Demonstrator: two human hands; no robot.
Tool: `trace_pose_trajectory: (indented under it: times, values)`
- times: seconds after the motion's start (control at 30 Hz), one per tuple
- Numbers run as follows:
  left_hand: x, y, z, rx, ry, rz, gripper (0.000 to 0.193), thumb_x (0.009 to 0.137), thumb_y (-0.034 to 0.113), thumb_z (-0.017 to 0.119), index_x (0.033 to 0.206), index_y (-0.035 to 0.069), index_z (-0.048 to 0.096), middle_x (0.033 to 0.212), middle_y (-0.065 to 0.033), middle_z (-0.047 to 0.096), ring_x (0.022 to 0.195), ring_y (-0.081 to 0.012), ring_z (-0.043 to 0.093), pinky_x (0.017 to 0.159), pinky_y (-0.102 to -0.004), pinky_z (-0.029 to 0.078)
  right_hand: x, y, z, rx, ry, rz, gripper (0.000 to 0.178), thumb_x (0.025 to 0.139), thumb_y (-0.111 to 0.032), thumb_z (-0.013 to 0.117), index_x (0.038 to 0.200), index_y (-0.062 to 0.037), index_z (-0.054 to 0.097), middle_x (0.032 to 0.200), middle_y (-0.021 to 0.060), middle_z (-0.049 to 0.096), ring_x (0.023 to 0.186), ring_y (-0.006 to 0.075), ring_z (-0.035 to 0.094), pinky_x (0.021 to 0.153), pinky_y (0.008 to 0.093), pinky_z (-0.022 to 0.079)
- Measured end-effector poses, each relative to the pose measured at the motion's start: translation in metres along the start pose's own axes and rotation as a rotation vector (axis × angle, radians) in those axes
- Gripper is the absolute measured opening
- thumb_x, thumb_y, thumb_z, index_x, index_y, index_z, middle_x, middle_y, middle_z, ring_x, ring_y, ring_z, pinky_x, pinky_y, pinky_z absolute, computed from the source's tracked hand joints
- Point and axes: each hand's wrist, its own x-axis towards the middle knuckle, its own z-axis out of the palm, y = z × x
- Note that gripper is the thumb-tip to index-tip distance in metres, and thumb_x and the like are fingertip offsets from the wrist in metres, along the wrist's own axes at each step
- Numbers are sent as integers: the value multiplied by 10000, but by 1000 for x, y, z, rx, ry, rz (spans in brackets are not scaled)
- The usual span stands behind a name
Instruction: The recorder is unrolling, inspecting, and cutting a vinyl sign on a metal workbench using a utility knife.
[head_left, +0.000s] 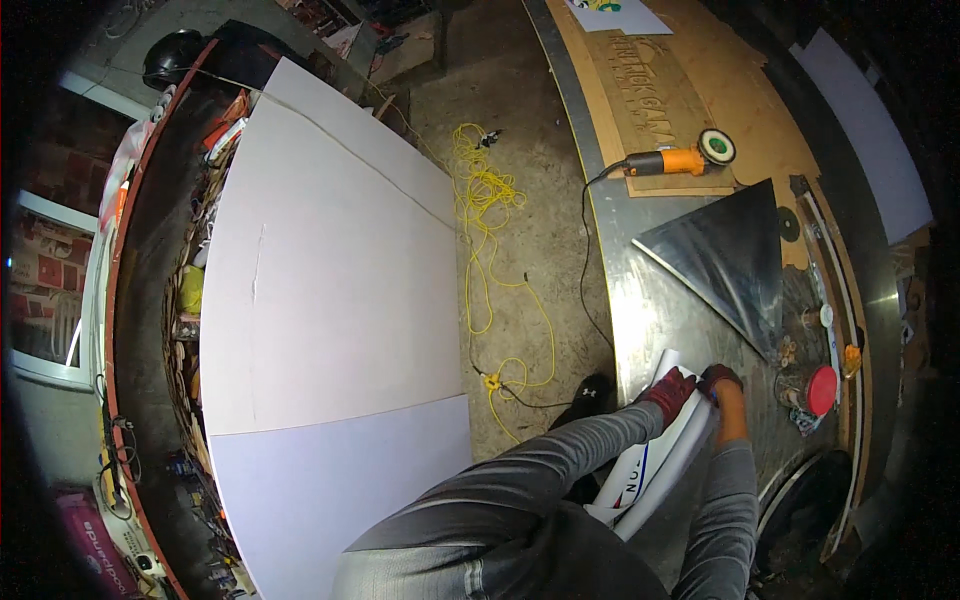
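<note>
A white printed sheet (660,463), rolled into loose tubes, lies aslant on the metal tabletop in front of me. My left hand (672,392), in a dark red glove, is closed round the roll near its far end. Close beside it, my right hand (721,381), also gloved, has its fingers curled at the roll's right edge. Part of the roll's near end is hidden by my body. A dark triangular sheet (715,265) lies on the table just beyond my hands. To the right of them is a jar with a red lid (822,390).
An orange angle grinder (680,160) rests on a board farther up the table (632,300), its cord hanging over the left edge. A tangled yellow cable (485,190) lies on the floor. Large white panels (340,250) cover the left side.
</note>
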Motion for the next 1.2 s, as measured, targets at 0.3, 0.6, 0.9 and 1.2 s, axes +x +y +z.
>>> trace_pose_trajectory:
  times: [0.3,0.6,0.9,1.2]
  values:
    - [8,8,-8,69,-112,33,487,928,129,363,1399,9,388,1364,-258,464,1293,-392,429,1138,-458,268,-10,18,15,33,69,-21,319,819,-328,677,1089,-160,713,1161,112,662,1042,325,644,890,433,518]
    - [24,47,45,-622,186,-163,454,987,244,385,1405,68,382,1349,-303,436,1272,-472,410,1050,-486,370,5,126,79,-7,209,-98,409,837,-398,593,1058,-73,705,1126,192,660,1034,336,647,880,450,498]
    - [5,10,-29,272,-158,169,1186,509,473,870,1452,28,304,1475,-169,355,1292,-361,402,1149,-497,185,-84,41,42,1087,500,91,990,703,-454,805,1435,8,324,1340,230,530,1195,327,556,992,379,458]
    - [-3,19,-41,360,-235,152,1115,574,549,826,1468,102,332,1512,-171,301,1306,-357,395,1144,-504,193,-141,-12,158,1078,540,243,852,641,-321,850,1327,-14,449,1210,214,611,1094,333,609,933,398,483]
